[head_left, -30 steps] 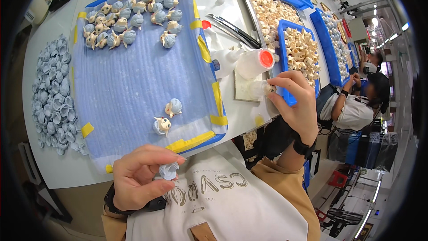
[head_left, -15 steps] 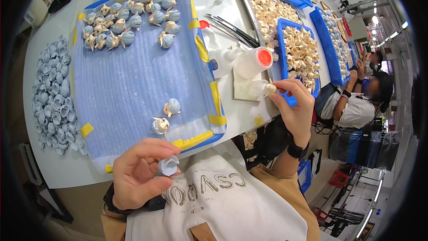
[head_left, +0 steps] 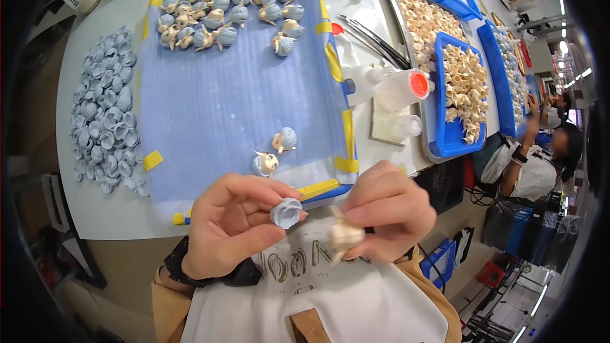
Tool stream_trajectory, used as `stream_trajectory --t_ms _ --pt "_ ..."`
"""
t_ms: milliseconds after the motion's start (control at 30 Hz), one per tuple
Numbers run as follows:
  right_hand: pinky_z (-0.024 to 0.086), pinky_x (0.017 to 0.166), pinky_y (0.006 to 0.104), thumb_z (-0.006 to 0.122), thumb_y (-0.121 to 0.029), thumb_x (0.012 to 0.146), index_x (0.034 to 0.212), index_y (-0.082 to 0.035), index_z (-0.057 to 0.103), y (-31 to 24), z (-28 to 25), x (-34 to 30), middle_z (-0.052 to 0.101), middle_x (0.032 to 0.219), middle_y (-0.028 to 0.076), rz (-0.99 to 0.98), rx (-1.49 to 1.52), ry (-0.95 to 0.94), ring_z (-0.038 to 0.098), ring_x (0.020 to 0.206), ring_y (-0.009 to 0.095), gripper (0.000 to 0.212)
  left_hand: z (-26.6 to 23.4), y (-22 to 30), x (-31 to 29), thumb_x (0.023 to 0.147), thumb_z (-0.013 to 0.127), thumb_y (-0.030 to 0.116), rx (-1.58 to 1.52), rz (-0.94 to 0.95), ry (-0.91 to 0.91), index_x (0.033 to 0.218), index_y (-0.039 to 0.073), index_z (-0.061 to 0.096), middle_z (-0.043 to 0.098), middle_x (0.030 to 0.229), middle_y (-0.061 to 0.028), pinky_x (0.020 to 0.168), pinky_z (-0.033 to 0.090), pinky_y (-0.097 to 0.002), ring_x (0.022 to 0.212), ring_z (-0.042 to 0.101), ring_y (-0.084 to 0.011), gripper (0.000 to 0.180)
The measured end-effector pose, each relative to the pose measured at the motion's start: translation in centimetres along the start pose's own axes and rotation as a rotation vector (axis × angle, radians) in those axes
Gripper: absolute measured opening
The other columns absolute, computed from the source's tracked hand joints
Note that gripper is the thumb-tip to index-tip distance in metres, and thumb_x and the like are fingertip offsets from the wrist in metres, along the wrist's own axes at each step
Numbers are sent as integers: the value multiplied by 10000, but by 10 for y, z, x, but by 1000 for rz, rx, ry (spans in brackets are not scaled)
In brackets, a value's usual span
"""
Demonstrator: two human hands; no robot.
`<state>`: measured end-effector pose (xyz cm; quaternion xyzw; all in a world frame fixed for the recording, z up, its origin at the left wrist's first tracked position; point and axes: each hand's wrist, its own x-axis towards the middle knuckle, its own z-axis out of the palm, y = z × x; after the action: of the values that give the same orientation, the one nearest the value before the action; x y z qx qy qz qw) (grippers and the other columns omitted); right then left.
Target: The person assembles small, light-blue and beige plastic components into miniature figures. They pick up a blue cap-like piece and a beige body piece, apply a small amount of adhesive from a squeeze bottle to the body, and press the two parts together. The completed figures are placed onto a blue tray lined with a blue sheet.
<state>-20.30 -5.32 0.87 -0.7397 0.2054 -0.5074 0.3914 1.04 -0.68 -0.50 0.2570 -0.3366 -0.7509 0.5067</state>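
Pinched in my left hand point(head_left: 229, 225) is a hollow blue-grey doll hair piece point(head_left: 285, 213), its open side turned up. My right hand point(head_left: 397, 213) grips a cream doll head piece point(head_left: 345, 236) with pointed ears, blurred by motion. The two pieces are close together but apart, above my apron point(head_left: 318, 308). Just beyond my hands, two assembled doll heads point(head_left: 285, 140) with blue hair lie on the blue cloth-lined tray point(head_left: 235, 101). More finished heads point(head_left: 216, 19) crowd the tray's far end.
Loose hair pieces point(head_left: 108, 117) are heaped left of the tray. To its right stand a red-capped bottle point(head_left: 401, 91), a small clear container point(head_left: 406, 127) on a pale pad and black tweezers point(head_left: 379, 42). A blue bin point(head_left: 452, 145) holds cream head pieces. People point(head_left: 537, 171) sit farther right.
My right hand has come from the small clear container back toward my left, carrying the cream doll head piece. My left hand still holds the hair piece. The whole view has shifted.
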Motion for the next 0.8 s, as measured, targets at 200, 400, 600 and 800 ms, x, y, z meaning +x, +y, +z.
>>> stream_trajectory --t_ms 200,400,600,800 --pt "426 561 277 803 -105 602 919 0 630 -2 22 7 624 826 90 -23 -130 -12 581 677 196 377 -4 -1 -4 816 551 -72 -11 105 10 1084 -42 431 506 1160 -220 920 460 -379 1062 554 -262 295" --pt "405 528 269 797 -104 601 897 -10 631 -3 29 9 606 783 73 43 -224 -19 541 613 181 352 -3 1 -8 811 554 -83 -27 126 77 1165 -62 459 521 1159 -214 901 474 -367 1045 562 -243 367" --pt "405 525 279 772 -139 627 908 -2 639 3 31 8 596 774 69 -7 -303 -77 531 621 189 339 -6 1 -8 820 539 -95 189 138 86 1033 -84 570 576 1075 -191 887 476 -335 1032 569 -222 216" --pt "422 550 286 719 -244 685 954 23 628 -3 38 14 591 820 83 -83 -507 -143 537 646 191 390 -5 -1 -14 829 559 -68 8 45 202 1113 -62 507 612 979 -151 748 505 -260 878 616 -168 290"
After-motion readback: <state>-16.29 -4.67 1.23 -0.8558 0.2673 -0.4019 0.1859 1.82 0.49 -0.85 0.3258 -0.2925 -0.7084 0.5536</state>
